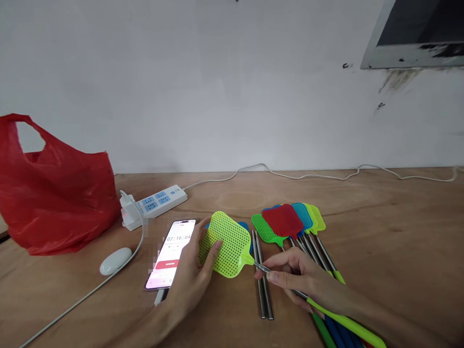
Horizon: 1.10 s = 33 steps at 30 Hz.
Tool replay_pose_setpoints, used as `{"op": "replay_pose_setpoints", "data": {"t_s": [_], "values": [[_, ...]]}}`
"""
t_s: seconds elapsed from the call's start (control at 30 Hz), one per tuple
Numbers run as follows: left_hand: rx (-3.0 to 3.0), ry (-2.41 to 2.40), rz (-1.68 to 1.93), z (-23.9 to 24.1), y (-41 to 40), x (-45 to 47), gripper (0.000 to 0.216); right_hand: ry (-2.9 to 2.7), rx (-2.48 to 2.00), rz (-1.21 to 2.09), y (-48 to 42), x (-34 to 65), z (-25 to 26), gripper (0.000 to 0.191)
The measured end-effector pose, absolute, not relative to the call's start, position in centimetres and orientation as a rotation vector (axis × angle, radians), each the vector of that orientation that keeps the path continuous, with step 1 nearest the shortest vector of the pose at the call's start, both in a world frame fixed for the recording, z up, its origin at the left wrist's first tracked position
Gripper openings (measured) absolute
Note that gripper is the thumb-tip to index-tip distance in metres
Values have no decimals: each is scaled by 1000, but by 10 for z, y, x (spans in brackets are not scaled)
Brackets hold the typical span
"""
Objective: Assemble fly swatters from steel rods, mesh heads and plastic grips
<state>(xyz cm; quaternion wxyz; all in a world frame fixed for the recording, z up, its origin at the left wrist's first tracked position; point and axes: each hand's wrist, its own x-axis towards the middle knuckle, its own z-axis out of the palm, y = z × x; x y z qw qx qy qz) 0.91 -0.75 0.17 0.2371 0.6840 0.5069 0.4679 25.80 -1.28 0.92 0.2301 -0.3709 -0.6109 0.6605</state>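
Observation:
My left hand (197, 263) grips the yellow-green perforated head of a fly swatter (230, 241), thumb on top. Lower down, the fingers of my right hand (293, 273) pinch the same swatter's metal rod just below the head. Its yellow-green handle runs off toward the bottom right. Beneath the swatter head, part of a blue swatter head (245, 225) shows. Two bare metal rods (264, 295) lie side by side between my hands. To the right, a fanned pile of swatters includes a green head (266, 228), a red head (284, 220) and a light blue head (303, 216).
A phone (176, 251) with a running timer lies left of my left hand. Behind it are a white power strip (163, 202) and a white mouse-shaped object (116, 261) near a cable. A red plastic bag (61, 198) stands far left. The wall (232, 87) bounds the wooden table.

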Motion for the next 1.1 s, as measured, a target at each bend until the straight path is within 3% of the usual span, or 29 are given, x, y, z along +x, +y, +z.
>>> {"op": "replay_pose_setpoints", "data": {"t_s": [0.33, 0.5, 0.6, 0.9, 1.1], "values": [[1779, 1423, 1331, 4, -13, 13, 54, -1287, -1060, 1624, 3, 255, 2, 45], [1665, 1404, 1382, 7, -13, 10, 33, -893, -1039, 1626, 8, 255, 1, 42], [1718, 1353, 1264, 10, -14, 11, 20, -772, -1004, 1575, 6, 255, 3, 37], [1914, 1233, 634, 12, -25, 19, 33, -968, -864, 1691, -3, 251, 7, 30], [2058, 1215, 556, 12, -27, 19, 31, -1219, -919, 1625, -7, 250, -2, 36]]}}
